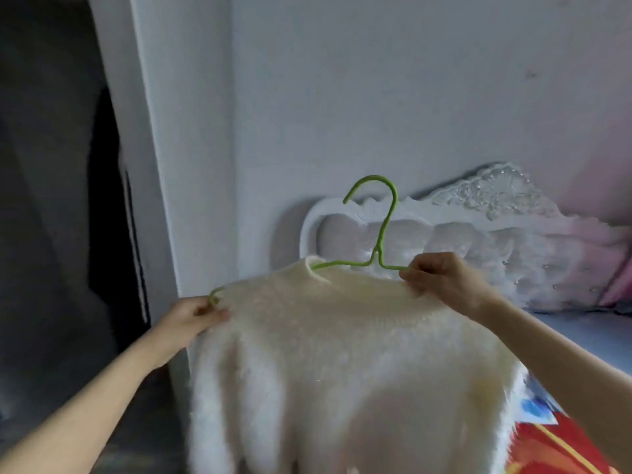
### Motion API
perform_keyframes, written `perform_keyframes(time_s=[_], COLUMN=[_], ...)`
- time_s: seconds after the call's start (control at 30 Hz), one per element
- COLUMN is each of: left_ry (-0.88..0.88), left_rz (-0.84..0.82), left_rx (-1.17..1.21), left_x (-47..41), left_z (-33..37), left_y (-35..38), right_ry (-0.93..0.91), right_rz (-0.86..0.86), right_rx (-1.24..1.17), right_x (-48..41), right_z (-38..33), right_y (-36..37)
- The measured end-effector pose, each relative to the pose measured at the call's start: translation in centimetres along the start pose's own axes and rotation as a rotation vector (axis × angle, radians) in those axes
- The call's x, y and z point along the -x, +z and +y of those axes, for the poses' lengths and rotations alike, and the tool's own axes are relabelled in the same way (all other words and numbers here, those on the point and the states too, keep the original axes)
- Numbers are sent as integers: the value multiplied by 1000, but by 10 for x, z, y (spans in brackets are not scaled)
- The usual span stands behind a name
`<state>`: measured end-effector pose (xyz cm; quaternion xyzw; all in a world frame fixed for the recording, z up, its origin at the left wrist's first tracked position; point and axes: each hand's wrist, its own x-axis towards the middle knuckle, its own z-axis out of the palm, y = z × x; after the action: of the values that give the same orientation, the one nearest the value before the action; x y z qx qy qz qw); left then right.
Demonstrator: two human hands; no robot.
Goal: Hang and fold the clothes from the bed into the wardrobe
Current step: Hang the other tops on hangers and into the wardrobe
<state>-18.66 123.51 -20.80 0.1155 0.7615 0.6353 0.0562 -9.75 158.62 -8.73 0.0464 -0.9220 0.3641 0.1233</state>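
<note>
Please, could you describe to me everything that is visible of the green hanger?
The green hanger is thin and looks like coated wire. Its hook points upward and curves open toward the left, above a twisted neck. It is held upright in the air in front of a white headboard. Its left arm runs inside the neck of a fluffy cream sweater. Its bent end shows again beside the left hand, which pinches the sweater there. The right hand pinches the end of the bare right arm.

Hanger [385,230] green; sweater [342,354] cream, fuzzy; headboard [478,213] white w/ pink tint; bedding [564,449] red w/ yellow stripes.
</note>
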Motion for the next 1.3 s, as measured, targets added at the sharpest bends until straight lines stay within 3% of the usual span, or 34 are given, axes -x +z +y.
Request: perform_keyframes(time_s=[0.13,0.2,0.33,0.5,0.63,0.8,1.03,1.3], left_ry=[33,81,170,194,94,116,80,142], left_rz=[207,222,389,375,335,485,502,632], left_rx=[29,35,-77,-244,-269,-255,-198,-546], left_x=[54,81,128,168,200,216,219,167], left_z=[19,30,33,28,9,-2,1,-10], left_y=[-90,-134,-226,-291,-346,-401,-454,-443], right_ry=[-279,-367,-463,-512,-493,-491,-397,-172], right_rz=[-58,-126,-228,-286,-205,-432,-504,-303], right_rx=[180,191,143,10,-167,18,-201,-319], right_x=[-15,-20,-35,-43,-46,-51,-60,-82], right_z=[-47,-70,-136,-218,-261,-311,-344,-368], right_y=[43,65,135,215,265,290,319,343])
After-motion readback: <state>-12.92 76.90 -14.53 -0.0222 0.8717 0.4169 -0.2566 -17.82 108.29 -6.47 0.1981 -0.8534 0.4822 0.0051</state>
